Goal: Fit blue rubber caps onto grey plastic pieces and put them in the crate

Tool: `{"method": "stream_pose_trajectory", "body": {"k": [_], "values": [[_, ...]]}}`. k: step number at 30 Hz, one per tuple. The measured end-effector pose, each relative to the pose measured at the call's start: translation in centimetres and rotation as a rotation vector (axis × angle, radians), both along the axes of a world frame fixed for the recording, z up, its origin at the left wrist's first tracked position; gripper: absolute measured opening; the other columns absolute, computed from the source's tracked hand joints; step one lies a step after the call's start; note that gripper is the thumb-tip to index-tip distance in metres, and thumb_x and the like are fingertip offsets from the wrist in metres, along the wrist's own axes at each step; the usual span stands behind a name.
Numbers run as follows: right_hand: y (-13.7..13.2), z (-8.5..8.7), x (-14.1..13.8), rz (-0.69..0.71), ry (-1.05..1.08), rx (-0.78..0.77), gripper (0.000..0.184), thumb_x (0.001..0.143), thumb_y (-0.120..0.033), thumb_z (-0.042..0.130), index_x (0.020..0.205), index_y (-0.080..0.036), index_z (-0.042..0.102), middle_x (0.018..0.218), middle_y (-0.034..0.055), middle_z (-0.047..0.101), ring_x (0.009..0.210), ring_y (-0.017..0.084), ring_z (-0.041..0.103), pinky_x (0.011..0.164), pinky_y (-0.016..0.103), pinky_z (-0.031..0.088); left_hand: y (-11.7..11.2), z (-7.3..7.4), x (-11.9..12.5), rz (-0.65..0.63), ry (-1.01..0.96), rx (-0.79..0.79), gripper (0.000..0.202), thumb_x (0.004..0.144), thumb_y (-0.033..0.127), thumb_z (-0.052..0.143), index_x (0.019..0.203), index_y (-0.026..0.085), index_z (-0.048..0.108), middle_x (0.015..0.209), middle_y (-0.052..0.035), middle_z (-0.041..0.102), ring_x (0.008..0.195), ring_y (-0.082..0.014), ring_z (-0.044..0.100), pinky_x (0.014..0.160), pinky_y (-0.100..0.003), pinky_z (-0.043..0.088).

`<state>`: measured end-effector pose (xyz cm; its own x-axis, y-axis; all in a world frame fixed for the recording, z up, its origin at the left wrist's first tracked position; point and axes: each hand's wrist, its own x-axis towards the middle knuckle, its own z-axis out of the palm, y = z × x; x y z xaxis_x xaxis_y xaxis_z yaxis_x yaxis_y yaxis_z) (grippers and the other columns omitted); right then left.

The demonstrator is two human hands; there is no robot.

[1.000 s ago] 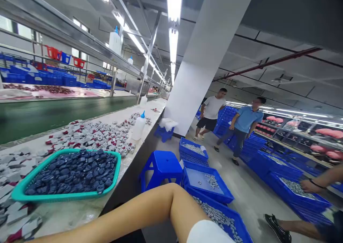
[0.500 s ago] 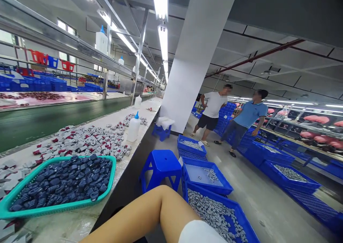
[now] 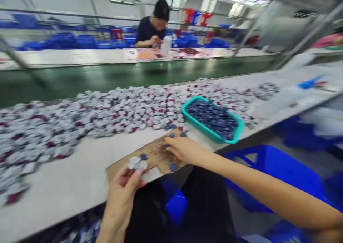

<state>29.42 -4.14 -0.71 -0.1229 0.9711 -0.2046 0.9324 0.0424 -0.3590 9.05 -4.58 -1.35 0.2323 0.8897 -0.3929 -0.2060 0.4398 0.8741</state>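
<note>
My left hand (image 3: 123, 186) is closed on a small grey part (image 3: 135, 162) near the front edge of the bench. My right hand (image 3: 182, 150) reaches across a brown cardboard sheet (image 3: 150, 156), its fingers curled over small dark blue pieces (image 3: 171, 166) lying there; what they hold is blurred. Behind the cardboard spreads a wide heap of grey and red parts (image 3: 107, 112). A teal tray (image 3: 235, 135) full of dark blue pieces stands to the right of my right hand.
A green conveyor belt (image 3: 107, 78) runs behind the bench. Across it a person in a dark shirt (image 3: 151, 26) works at another bench. A white squeeze bottle with a blue tip (image 3: 289, 93) lies blurred at the right. Blue stools (image 3: 270, 164) stand below the bench.
The view has swung left from the aisle and its two walking people to the bench. Both my hands are now in view over the cardboard; before, only my right forearm showed.
</note>
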Motion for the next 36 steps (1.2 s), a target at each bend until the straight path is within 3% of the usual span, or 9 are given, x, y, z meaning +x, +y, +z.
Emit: {"method": "stream_pose_trajectory", "body": {"k": [2, 6, 11, 13, 18, 24, 31, 34, 36], "values": [[0.5, -0.5, 0.0, 0.030, 0.035, 0.029, 0.005, 0.086, -0.014, 0.049, 0.088, -0.012, 0.053, 0.070, 0.0029, 0.055, 0.068, 0.016, 0.055, 0.061, 0.027, 0.041, 0.4, -0.2, -0.7, 0.076, -0.022, 0.000, 0.034, 0.057, 0.029, 0.080, 0.086, 0.017, 0.067, 0.081, -0.0011, 0.069, 0.076, -0.0142, 0.064, 0.053, -0.015, 0.050], [-0.4, 1.0, 0.4, 0.033, 0.126, 0.083, 0.003, 0.088, -0.018, 0.047, 0.089, -0.016, 0.048, 0.068, 0.0009, 0.053, 0.065, 0.014, 0.053, 0.059, 0.024, 0.038, 0.4, -0.2, -0.6, 0.077, -0.070, 0.023, 0.028, 0.058, 0.028, 0.079, 0.082, 0.017, 0.069, 0.077, -0.0019, 0.071, 0.073, -0.0143, 0.066, 0.053, -0.015, 0.052], [-2.3, 4.1, -2.2, 0.049, 0.732, 0.053, 0.013, 0.088, -0.028, 0.048, 0.094, -0.018, 0.043, 0.071, -0.0018, 0.051, 0.060, 0.009, 0.051, 0.053, 0.018, 0.041, 0.3, 0.0, -0.9, -0.036, -0.113, 0.055, 0.024, 0.060, 0.023, 0.079, 0.081, 0.018, 0.068, 0.075, -0.0018, 0.071, 0.069, -0.0131, 0.065, 0.056, -0.017, 0.053], [-2.8, 4.7, -3.1, 0.090, 0.841, -0.015, 0.013, 0.088, -0.028, 0.050, 0.092, -0.018, 0.044, 0.070, -0.0017, 0.052, 0.059, 0.009, 0.052, 0.052, 0.018, 0.040, 0.3, 0.1, -1.0, -0.065, -0.135, 0.081, 0.021, 0.061, 0.021, 0.078, 0.079, 0.019, 0.068, 0.073, 0.0000, 0.070, 0.066, -0.0111, 0.064, 0.055, -0.016, 0.053], [-2.8, 5.0, -3.6, 0.158, 0.790, -0.080, 0.010, 0.089, -0.026, 0.049, 0.091, -0.017, 0.047, 0.073, 0.0004, 0.057, 0.063, 0.010, 0.054, 0.053, 0.018, 0.039, -0.1, 0.4, -1.2, -0.108, -0.171, 0.134, 0.016, 0.064, 0.017, 0.076, 0.078, 0.022, 0.069, 0.070, 0.0027, 0.070, 0.060, -0.0090, 0.063, 0.054, -0.015, 0.053], [-2.2, 4.9, -3.3, 0.231, 0.785, -0.135, 0.007, 0.089, -0.022, 0.047, 0.088, -0.015, 0.048, 0.060, -0.0045, 0.049, 0.050, 0.006, 0.046, 0.047, 0.016, 0.034, -0.4, 0.1, -1.2, -0.089, -0.148, 0.250, 0.017, 0.065, 0.010, 0.074, 0.074, 0.024, 0.069, 0.070, 0.0056, 0.071, 0.065, -0.0069, 0.065, 0.063, -0.011, 0.052], [-1.9, 4.0, -4.4, 0.295, 0.696, -0.116, 0.008, 0.086, -0.019, 0.051, 0.079, -0.016, 0.048, 0.060, -0.0044, 0.050, 0.052, 0.007, 0.047, 0.049, 0.016, 0.033, -1.5, -0.4, -0.6, -0.124, -0.139, 0.188, 0.011, 0.068, 0.016, 0.073, 0.071, 0.021, 0.063, 0.068, 0.0044, 0.065, 0.062, -0.0077, 0.063, 0.060, -0.014, 0.052], [-2.1, 4.3, -3.4, 0.350, 0.604, -0.101, 0.013, 0.085, -0.027, 0.056, 0.095, -0.019, 0.056, 0.068, -0.0021, 0.056, 0.059, 0.011, 0.052, 0.052, 0.019, 0.036, -2.3, -0.9, -3.5, -0.056, -0.035, 0.141, 0.018, 0.063, 0.026, 0.075, 0.068, 0.020, 0.059, 0.078, 0.0015, 0.064, 0.062, -0.0129, 0.064, 0.049, -0.019, 0.052], [-2.2, 4.6, -0.9, 0.258, 0.617, 0.051, 0.025, 0.087, -0.031, 0.054, 0.111, -0.025, 0.052, 0.080, 0.0010, 0.061, 0.066, 0.014, 0.056, 0.056, 0.022, 0.041, -2.9, -2.0, -8.3, 0.129, 0.152, 0.153, 0.024, 0.060, 0.033, 0.076, 0.070, 0.022, 0.058, 0.084, -0.0001, 0.065, 0.069, -0.0194, 0.067, 0.050, -0.024, 0.054]]}}
